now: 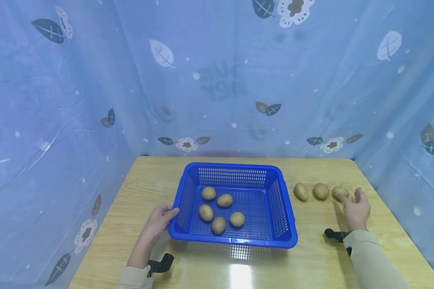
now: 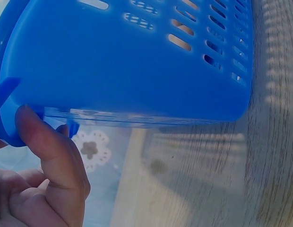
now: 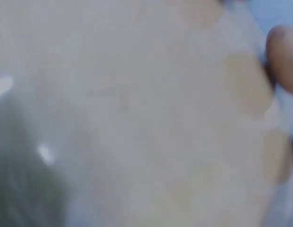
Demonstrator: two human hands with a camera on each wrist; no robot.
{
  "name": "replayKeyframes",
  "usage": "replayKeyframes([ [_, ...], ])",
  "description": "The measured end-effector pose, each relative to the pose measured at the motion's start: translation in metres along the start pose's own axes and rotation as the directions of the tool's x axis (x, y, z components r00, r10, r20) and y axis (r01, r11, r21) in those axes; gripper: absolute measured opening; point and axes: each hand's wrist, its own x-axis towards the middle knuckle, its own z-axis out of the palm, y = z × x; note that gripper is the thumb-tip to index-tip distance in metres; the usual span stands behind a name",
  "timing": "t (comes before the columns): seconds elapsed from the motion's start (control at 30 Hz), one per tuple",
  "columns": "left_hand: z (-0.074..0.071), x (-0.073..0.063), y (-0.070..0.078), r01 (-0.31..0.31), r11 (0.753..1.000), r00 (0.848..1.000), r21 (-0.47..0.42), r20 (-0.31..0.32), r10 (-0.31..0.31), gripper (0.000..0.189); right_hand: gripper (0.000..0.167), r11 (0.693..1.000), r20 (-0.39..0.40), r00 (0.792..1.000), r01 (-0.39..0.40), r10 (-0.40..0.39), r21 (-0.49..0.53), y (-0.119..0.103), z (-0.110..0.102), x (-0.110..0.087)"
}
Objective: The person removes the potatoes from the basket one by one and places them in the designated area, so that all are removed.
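Note:
A blue plastic basket point(image 1: 235, 240) with slotted walls stands on the wooden table, and several potatoes point(image 1: 218, 226) lie loose on its left half. My left hand point(image 1: 158, 222) grips the basket's left rim, thumb over the edge; in the left wrist view bent fingers point(image 2: 56, 161) meet the rim. To the right of the basket, three potatoes lie in a row: one on the left point(image 1: 301, 192), one in the middle point(image 1: 321, 191) and one on the right point(image 1: 340, 192). My right hand point(image 1: 357, 210) is at the rightmost potato, thumb apart from the fingers; contact is unclear.
The wooden table point(image 1: 130, 212) is backed and flanked by a blue patterned curtain point(image 1: 217, 88). Black wrist devices point(image 1: 161, 264) jut out beside both wrists. In the blurred right wrist view, a potato point(image 3: 284, 59) shows at the right edge.

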Motion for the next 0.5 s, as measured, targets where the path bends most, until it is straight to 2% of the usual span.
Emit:
replayKeyframes([
  [0.27,0.001,-0.002,-0.002,-0.004,1.000,1.000,0.007,0.009,0.004,0.031,0.074,0.989,0.007,0.992,0.124,-0.124,0.078,-0.022,0.009,-0.010],
  [0.43,0.001,-0.001,0.001,-0.004,1.000,1.000,-0.012,0.024,0.004,0.031,0.075,0.969,0.058,0.976,0.202,-0.212,0.141,-0.045,0.017,-0.016],
  [0.5,0.001,-0.001,0.002,-0.002,1.000,1.000,-0.005,0.019,0.002,0.031,0.074,0.964,0.073,0.968,0.229,-0.240,0.133,-0.052,0.021,-0.020],
])
